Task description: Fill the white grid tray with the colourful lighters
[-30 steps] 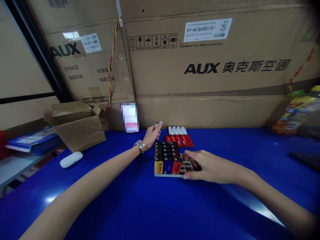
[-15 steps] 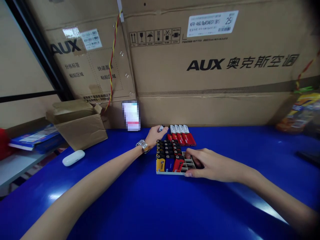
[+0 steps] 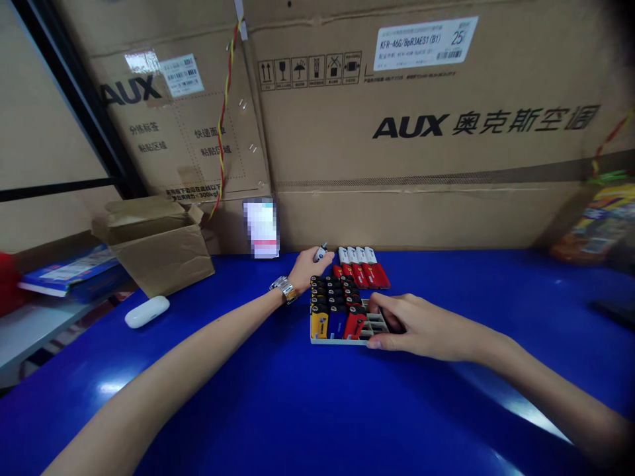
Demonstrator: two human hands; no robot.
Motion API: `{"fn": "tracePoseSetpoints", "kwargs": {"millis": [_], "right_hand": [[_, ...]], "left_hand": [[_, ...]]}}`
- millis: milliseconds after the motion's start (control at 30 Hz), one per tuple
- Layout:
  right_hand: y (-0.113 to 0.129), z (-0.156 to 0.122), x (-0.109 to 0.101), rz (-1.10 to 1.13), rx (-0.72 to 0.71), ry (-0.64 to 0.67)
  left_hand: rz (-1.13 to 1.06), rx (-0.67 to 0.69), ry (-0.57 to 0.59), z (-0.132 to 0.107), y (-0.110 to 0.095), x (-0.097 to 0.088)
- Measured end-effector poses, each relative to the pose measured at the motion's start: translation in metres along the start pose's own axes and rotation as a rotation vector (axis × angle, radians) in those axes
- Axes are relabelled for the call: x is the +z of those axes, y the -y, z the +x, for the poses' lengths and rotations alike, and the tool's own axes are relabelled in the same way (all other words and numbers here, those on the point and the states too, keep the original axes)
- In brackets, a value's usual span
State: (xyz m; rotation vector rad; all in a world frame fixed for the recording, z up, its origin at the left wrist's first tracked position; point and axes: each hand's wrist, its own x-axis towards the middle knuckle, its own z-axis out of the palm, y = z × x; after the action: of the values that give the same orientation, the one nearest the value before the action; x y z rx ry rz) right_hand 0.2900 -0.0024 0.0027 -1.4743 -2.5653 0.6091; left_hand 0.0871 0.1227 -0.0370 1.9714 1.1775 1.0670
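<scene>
AUX printed on two cartons

The big carton (image 3: 317,155) reads "AUX 奥克斯空调". On its upper part, a white label (image 3: 425,43) gives "KFR-46G/BpR3AES1(B1)" and "25"; the label's lesser print is unclear. Towards the big carton's left edge runs a row of boxed signs (image 3: 310,71), among them up arrows, a glass and an umbrella. Left of the big carton, another carton (image 3: 173,116) bears "AUX", "分拣标签 粘贴区域", "快递面单 粘贴区域" and, lower down, "≤300kgf". In front of the big carton, print on the yellow pieces (image 3: 320,324) is too small to read.
</scene>
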Motion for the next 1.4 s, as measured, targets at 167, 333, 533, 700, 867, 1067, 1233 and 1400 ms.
{"fn": "tracePoseSetpoints", "kwargs": {"millis": [167,333,533,700,867,1067,1233,1400], "right_hand": [[0.001,-0.001,0.000,-0.023,0.010,-0.006],[0.002,-0.002,-0.001,-0.016,0.001,-0.001],[0.001,-0.002,-0.001,-0.018,-0.007,-0.010],[0.000,-0.001,0.001,-0.011,-0.012,-0.016],[0.000,0.000,0.000,-0.023,-0.002,-0.010],[0.000,-0.002,0.000,-0.010,-0.008,-0.003],[0.000,-0.002,0.000,-0.019,-0.002,-0.019],[0.002,0.000,0.003,0.006,-0.004,-0.050]], "left_hand": [[-0.004,-0.001,-0.011,0.000,0.002,0.001],[0.000,0.010,-0.002,0.000,0.003,0.002],[0.033,0.047,-0.003,0.001,0.003,0.002],[0.034,0.056,0.006,0.001,0.003,0.002],[0.035,0.058,0.009,0.001,0.003,0.002],[0.023,0.046,0.004,0.001,0.002,0.001],[-0.007,0.032,0.006,0.000,0.002,0.002],[-0.058,0.025,0.066,0.007,-0.017,-0.003]]}}
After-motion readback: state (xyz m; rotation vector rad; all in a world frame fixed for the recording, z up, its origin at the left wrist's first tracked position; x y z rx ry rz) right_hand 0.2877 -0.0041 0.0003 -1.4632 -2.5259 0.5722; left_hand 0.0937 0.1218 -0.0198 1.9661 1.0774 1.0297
